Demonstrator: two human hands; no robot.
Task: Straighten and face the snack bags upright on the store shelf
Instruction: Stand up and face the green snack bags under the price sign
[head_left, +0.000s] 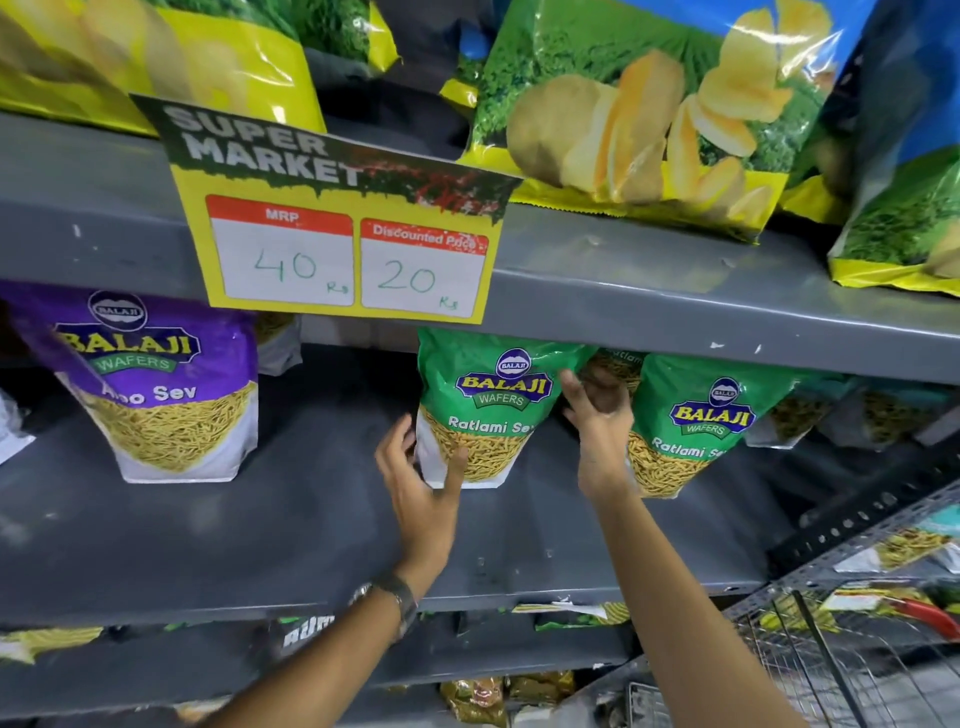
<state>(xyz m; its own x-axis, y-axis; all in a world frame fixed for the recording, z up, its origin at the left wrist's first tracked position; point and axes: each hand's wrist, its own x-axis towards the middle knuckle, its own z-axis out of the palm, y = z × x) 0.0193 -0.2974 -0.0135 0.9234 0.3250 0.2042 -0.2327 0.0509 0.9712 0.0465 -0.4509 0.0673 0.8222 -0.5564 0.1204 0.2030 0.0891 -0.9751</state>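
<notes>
A green Ratlami Sev bag (488, 400) stands upright on the grey middle shelf (260, 540), label facing me. My left hand (421, 483) cups its lower left corner, thumb across the front. My right hand (597, 426) rests against the bag's right edge, fingers spread, between it and a second green Ratlami Sev bag (696, 421), which leans slightly. More bags sit behind them in shadow. A purple Aloo Sev bag (166, 395) stands upright further left.
Large potato chip bags (639, 114) overhang the upper shelf, and a yellow price sign (337, 218) hangs from its edge. A wire basket (852, 654) sits at the lower right. Bare shelf lies between the purple and green bags.
</notes>
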